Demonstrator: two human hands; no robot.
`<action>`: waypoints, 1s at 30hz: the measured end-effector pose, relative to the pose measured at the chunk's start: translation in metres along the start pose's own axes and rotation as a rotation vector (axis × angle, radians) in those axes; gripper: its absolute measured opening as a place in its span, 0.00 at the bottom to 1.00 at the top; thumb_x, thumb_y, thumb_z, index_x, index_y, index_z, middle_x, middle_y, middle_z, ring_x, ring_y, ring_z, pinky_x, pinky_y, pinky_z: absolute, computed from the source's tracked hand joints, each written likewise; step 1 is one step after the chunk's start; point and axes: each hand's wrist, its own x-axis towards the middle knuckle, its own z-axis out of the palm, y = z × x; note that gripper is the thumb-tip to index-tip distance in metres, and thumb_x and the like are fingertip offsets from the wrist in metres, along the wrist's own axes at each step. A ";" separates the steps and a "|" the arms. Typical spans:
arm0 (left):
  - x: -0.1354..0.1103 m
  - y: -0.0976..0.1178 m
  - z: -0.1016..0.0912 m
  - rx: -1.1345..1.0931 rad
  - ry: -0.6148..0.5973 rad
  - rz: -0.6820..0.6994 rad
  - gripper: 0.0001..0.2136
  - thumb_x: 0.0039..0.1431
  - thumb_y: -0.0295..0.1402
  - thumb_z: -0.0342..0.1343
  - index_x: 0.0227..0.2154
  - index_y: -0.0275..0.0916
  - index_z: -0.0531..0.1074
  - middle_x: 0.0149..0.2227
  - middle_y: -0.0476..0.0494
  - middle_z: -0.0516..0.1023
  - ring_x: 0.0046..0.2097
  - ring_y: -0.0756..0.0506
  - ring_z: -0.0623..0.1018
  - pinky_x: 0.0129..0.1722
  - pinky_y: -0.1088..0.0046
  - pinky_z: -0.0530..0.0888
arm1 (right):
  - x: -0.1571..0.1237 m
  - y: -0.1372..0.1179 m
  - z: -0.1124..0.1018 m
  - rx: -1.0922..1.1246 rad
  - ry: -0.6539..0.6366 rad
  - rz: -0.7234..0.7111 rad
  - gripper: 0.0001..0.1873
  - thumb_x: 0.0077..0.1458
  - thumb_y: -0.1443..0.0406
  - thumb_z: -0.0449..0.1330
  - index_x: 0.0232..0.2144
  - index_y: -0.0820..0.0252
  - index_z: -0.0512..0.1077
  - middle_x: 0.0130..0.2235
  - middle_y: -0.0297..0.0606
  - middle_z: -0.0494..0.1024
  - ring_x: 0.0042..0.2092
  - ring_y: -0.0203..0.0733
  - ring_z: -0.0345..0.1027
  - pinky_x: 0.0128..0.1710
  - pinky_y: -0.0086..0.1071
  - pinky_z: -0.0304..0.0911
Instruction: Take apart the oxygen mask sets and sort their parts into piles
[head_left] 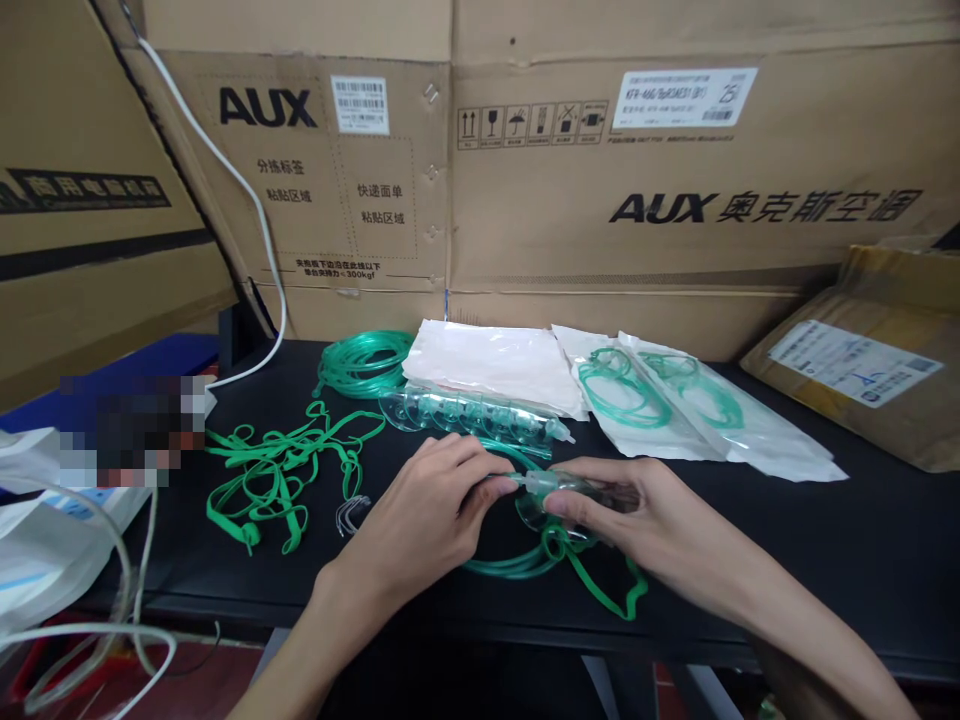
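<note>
Between my hands is a clear oxygen mask (531,512) with a pale connector (537,483) pointing left. My right hand (626,500) is closed around the mask, thumb near the connector. My left hand (457,495) pinches the end of green tubing (517,568) at the connector's tip; whether it is fully pushed on, I cannot tell. Coils of that tubing lie on the table beneath my hands. A green elastic strap (611,585) hangs from the mask toward the front right. Behind my hands lies a row of nested clear masks (465,412).
Loose green straps (277,470) and thin metal strips (349,515) lie left. At the back are coiled tubing (364,362), white pouches (487,360) and packed tubing sets (626,395). Large cartons (525,230) wall the black table (847,560); a taped parcel (862,350) stands right.
</note>
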 end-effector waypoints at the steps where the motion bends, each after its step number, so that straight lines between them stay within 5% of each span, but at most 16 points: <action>1: 0.000 0.001 0.001 0.001 0.006 0.008 0.08 0.73 0.31 0.50 0.43 0.41 0.75 0.40 0.48 0.79 0.40 0.45 0.74 0.47 0.64 0.68 | 0.000 0.000 0.000 0.008 -0.011 0.002 0.18 0.56 0.49 0.65 0.34 0.57 0.83 0.27 0.32 0.77 0.28 0.39 0.67 0.25 0.28 0.60; 5: 0.002 0.003 0.004 -0.051 0.038 0.023 0.08 0.72 0.28 0.50 0.41 0.39 0.75 0.37 0.48 0.78 0.38 0.46 0.74 0.42 0.68 0.69 | 0.001 0.003 0.001 0.032 -0.010 0.025 0.16 0.56 0.51 0.67 0.37 0.56 0.83 0.30 0.31 0.79 0.30 0.39 0.69 0.29 0.29 0.63; 11: 0.003 0.006 0.001 -0.161 0.033 -0.055 0.09 0.69 0.24 0.51 0.38 0.37 0.77 0.34 0.48 0.77 0.34 0.49 0.74 0.36 0.74 0.69 | 0.002 0.007 0.006 -0.156 0.099 0.002 0.18 0.57 0.50 0.65 0.42 0.52 0.85 0.44 0.36 0.86 0.44 0.56 0.78 0.46 0.42 0.71; 16: 0.004 0.006 -0.001 -0.143 -0.013 -0.144 0.11 0.67 0.23 0.51 0.33 0.38 0.77 0.32 0.49 0.78 0.32 0.49 0.74 0.34 0.73 0.68 | 0.003 0.010 0.010 -0.301 0.170 -0.134 0.10 0.60 0.59 0.63 0.33 0.47 0.86 0.52 0.33 0.83 0.52 0.59 0.77 0.56 0.48 0.69; 19: 0.006 0.006 0.000 -0.177 -0.035 -0.168 0.12 0.67 0.23 0.51 0.31 0.39 0.77 0.31 0.49 0.78 0.32 0.49 0.74 0.33 0.74 0.68 | 0.003 0.014 0.011 -0.351 0.214 -0.214 0.08 0.59 0.59 0.65 0.37 0.47 0.85 0.52 0.34 0.83 0.55 0.59 0.76 0.58 0.49 0.68; 23: 0.006 0.005 0.000 -0.219 -0.019 -0.178 0.11 0.68 0.24 0.51 0.32 0.39 0.77 0.31 0.51 0.76 0.31 0.50 0.73 0.34 0.75 0.68 | 0.004 0.013 0.010 -0.353 0.256 -0.207 0.20 0.55 0.51 0.69 0.49 0.49 0.82 0.50 0.36 0.84 0.53 0.58 0.77 0.54 0.44 0.70; 30: 0.003 -0.002 -0.003 -0.207 0.026 -0.060 0.08 0.70 0.29 0.56 0.49 0.41 0.76 0.43 0.49 0.80 0.43 0.49 0.78 0.45 0.75 0.71 | 0.003 0.006 0.004 -0.272 0.176 -0.091 0.19 0.58 0.50 0.64 0.44 0.53 0.83 0.37 0.34 0.86 0.32 0.46 0.77 0.29 0.33 0.69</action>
